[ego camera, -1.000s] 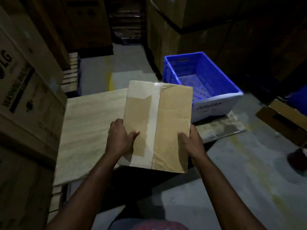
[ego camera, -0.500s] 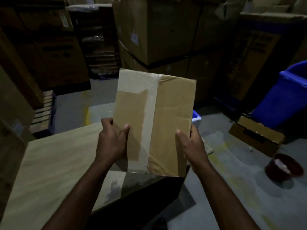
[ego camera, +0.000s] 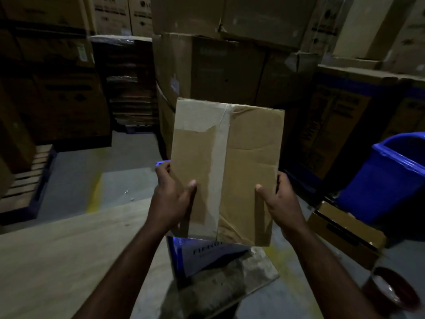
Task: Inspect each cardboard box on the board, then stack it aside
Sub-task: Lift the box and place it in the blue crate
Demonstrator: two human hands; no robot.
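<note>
Box (ego camera: 226, 171) held upright in front of the chest, clear of the wooden worktop (ego camera: 69, 261) at lower left: that is where the task's item sits now, lifted for its check. Left hand (ego camera: 171, 200) clamps the left edge, thumb pressed on the front panel; right hand (ego camera: 279, 206) clamps the right edge the same way, fingers wrapped behind and out of sight. Pale tape runs down the middle seam, and the right panel shows creases and a small tear near its right edge.

Inspection looks to be under way. To do it well, I would keep both thumbs low so they do not cover the seam, tilt the face toward what little light there is, and turn the box slowly to see the back and ends without loosening either side. Dented card may flex, so a firm, even squeeze is wiser than a pinch. A blue crate (ego camera: 202, 254) sits below.
</note>
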